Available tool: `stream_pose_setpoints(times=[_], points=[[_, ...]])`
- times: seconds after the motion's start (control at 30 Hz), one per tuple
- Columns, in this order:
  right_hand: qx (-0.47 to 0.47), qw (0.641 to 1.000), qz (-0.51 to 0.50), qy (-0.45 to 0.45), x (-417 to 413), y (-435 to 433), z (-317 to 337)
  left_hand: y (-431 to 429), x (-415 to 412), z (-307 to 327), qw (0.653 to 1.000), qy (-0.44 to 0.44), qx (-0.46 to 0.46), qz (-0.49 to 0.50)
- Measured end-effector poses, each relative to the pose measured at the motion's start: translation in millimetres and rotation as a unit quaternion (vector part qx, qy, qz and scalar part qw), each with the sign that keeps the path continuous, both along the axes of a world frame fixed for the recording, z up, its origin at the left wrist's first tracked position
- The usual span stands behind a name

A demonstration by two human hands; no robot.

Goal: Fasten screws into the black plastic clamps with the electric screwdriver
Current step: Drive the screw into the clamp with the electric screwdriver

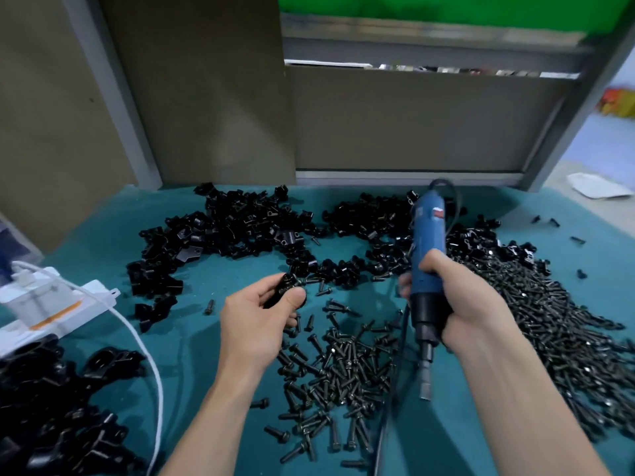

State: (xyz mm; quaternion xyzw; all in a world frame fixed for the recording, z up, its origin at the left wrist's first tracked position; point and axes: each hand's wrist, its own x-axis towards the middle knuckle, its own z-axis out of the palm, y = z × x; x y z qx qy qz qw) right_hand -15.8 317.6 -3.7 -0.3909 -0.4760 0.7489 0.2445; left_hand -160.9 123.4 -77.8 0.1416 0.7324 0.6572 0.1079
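Gripped upright over the teal mat (192,355) in the right hand (460,304): one blue electric screwdriver (429,235), fingers wrapped tight round its lower body, bit (425,383) pointing down above the screws, black cord (454,207) looping off its top end.

Pinched in the left hand (256,321), between thumb and curled fingers: one black clamp (287,286), raised just above the mat, left of the screwdriver and apart from it. Screw in it or not: impossible to tell.

Nearest thing to a container: one white plastic unit (44,297) at the left edge, orange strip on its side, contents not readable. One white cable (151,365) trailing from it across the mat toward the near edge.

All else loose on the mat.
- Clamp heaps, three: back left (223,231); back centre (371,218), behind the screwdriver; near left corner (51,407), beside the cable.
- Screw spreads, two: one (343,369) between and below the two hands; one wider (549,321), right of the right hand, reaching the frame edge.
- Far too many in each heap and spread to count.
- Stray dark pieces (551,221), roughly four, well apart at back right.

Behind the mat: brown boards (412,125) set in a grey frame.
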Motion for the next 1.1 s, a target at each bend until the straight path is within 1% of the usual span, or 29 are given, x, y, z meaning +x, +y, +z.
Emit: stream_pose_setpoints(times=[0.07,0.13,0.2,0.33,0.4,0.47,0.6,0.67,0.77,0.87,1.1], points=[[-0.035,0.994,0.011,0.101,-7.4,-1.9,9.2,2.6,1.9,0.1,1.000,0.002,-0.016,-0.018],[-0.060,0.986,0.034,0.154,-17.8,-8.0,14.0,4.1,4.3,0.1,0.998,0.015,-0.039,-0.039],[-0.102,0.976,0.037,0.187,-28.9,-10.5,17.0,5.2,5.1,0.0,0.997,0.024,-0.055,-0.048],[-0.232,0.943,0.035,0.236,-42.1,1.0,28.2,5.9,1.9,-0.1,0.996,0.029,-0.069,-0.041],[-0.258,0.933,0.036,0.248,-45.3,10.9,29.4,5.1,1.1,0.5,0.996,0.027,-0.074,-0.040],[-0.246,0.938,0.020,0.244,-48.9,18.2,26.2,4.4,2.3,1.3,0.996,0.022,-0.071,-0.044],[-0.171,0.958,-0.075,0.218,-58.0,26.8,14.7,7.1,6.9,0.7,0.994,0.037,-0.082,-0.062],[-0.152,0.957,-0.111,0.221,-62.1,27.7,10.2,7.5,7.2,1.0,0.993,0.046,-0.083,-0.063],[-0.158,0.947,-0.147,0.237,-65.8,27.5,4.9,7.8,8.1,1.5,0.993,0.055,-0.078,-0.061],[-0.162,0.942,-0.169,0.241,-66.9,25.9,0.3,9.0,13.2,3.2,0.994,0.065,-0.060,-0.062],[-0.143,0.946,-0.179,0.231,-73.1,12.7,-8.7,7.6,12.2,2.4,0.994,0.072,-0.055,-0.053]])
